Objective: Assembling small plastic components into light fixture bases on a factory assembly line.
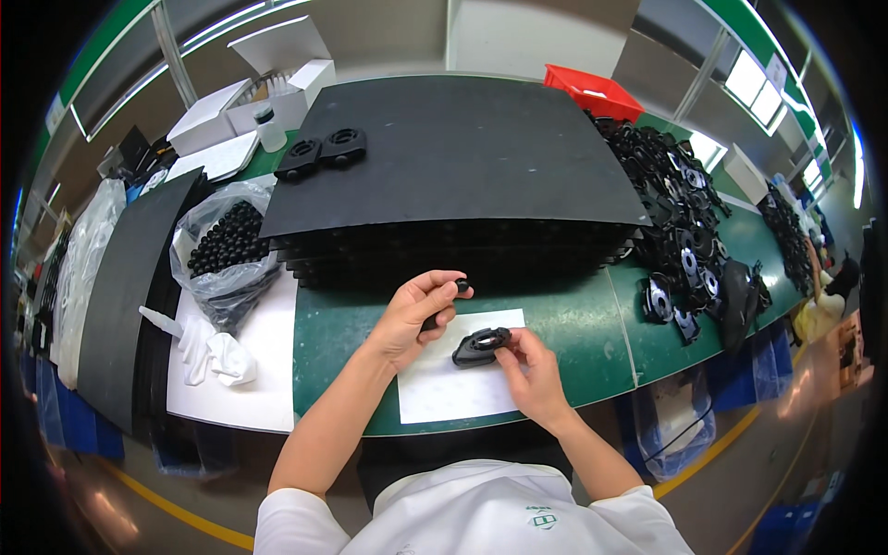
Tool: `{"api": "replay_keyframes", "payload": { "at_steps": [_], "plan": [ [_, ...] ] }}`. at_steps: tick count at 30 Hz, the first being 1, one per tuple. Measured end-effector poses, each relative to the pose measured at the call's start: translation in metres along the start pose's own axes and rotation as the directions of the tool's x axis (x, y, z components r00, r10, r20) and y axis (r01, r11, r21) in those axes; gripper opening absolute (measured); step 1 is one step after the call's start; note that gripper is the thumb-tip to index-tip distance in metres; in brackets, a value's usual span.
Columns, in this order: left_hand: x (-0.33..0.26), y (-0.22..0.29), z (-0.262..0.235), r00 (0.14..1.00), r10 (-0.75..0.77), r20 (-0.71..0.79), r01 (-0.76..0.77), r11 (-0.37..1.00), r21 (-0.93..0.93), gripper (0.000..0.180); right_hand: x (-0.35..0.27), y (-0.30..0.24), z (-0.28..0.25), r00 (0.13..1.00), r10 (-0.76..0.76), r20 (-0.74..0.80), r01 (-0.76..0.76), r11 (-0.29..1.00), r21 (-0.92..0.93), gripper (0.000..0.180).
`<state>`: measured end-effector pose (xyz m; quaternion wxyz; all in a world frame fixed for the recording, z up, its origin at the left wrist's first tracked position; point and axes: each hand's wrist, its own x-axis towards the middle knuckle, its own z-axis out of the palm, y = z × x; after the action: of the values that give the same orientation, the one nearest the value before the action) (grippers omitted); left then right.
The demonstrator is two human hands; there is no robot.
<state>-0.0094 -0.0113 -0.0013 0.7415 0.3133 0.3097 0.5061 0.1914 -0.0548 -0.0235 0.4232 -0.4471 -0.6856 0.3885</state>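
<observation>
Centre frame: our left hand [416, 310] pinches a small black knob [462, 285]; right hand [532, 375] grips the black plastic housing [481, 346] on white paper [453, 384]. Knob may slip, rolling among loose parts.

A clear plastic bag [225, 248] full of small round black parts sits at the left of the green bench, its mouth open and its film crumpled. Behind it, at the far left corner, stand white cardboard boxes [277, 88] with their lids flapped open (at least two, set side by side), and a small clear bottle with a black cap [269, 129] stands in front of them. A red plastic crate [593, 92] rests at the far right corner. Another clear plastic bag [85, 264] hangs off the left edge.
</observation>
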Motion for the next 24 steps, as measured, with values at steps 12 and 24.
{"api": "replay_keyframes", "payload": {
  "at_steps": [12, 24],
  "plan": [
    [-0.001, 0.001, 0.004, 1.000, -0.002, -0.017, 0.003, 1.000, 0.030, 0.023, 0.001, -0.015, 0.001, 0.982, -0.186, 0.034, 0.189, 0.961, -0.203, 0.017],
    [-0.007, -0.002, 0.017, 0.998, 0.055, 0.001, -0.051, 0.907, 0.418, 0.023, 0.018, 0.009, -0.011, 0.976, 0.194, 0.101, -0.180, 0.453, 0.873, 0.016]
  ]
}}
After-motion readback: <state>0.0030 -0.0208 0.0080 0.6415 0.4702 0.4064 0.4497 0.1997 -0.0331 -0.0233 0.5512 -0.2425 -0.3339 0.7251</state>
